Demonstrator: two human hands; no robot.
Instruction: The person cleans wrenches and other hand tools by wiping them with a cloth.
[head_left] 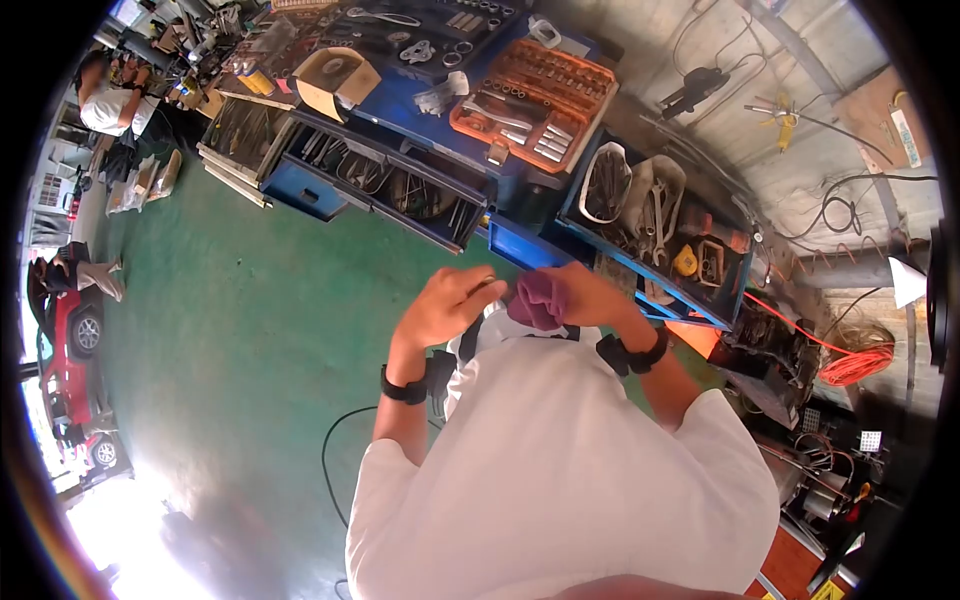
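My left hand is raised in front of my chest, its fingers curled round something small at the fingertips that I cannot make out. Close beside it, my right hand grips a bunched purple cloth. A silvery edge shows just below the fingers of my left hand, mostly hidden. Beyond both hands stands a blue tool cabinet with open drawers. On its top lies an orange socket case, opened, with sockets and a wrench in it.
An open drawer of tools juts out ahead. To the right are a tool tray and a coiled orange hose. The green floor spreads left, towards a red car. Two people are at the far left.
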